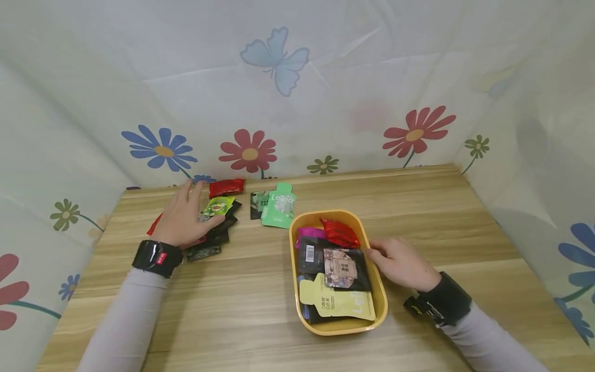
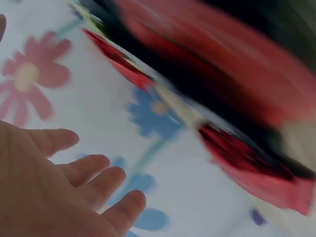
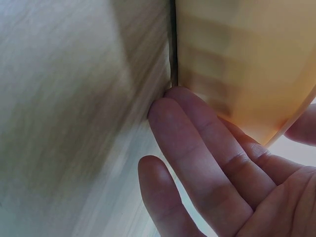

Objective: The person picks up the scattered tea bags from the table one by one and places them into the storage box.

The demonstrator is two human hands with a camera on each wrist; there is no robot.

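Note:
My left hand [image 1: 182, 217], fingers spread, is over a loose pile of packets at the left. Beneath and beside it lie dark sachets [image 1: 216, 236], a yellow-green tea bag packet [image 1: 218, 206] and a red wrapped packet [image 1: 226, 187]. In the left wrist view that hand [image 2: 64, 182] holds nothing; red packets [image 2: 256, 173] there are partly blurred. My right hand [image 1: 403, 263] holds the right side of a yellow plastic basket [image 1: 382, 302]. Its fingers [image 3: 182, 143] touch the outer wall, with the thumb at the rim. Inside lie black sachets [image 1: 312, 256], a pale yellow pouch [image 1: 346, 304] and a red packet [image 1: 340, 233].
A green pouch [image 1: 279, 206] overlaps a small dark sachet [image 1: 255, 205] behind the basket, to its left. The wood-patterned tabletop [image 1: 232, 310] meets a flowered cloth [image 1: 325, 113] at the back and sides.

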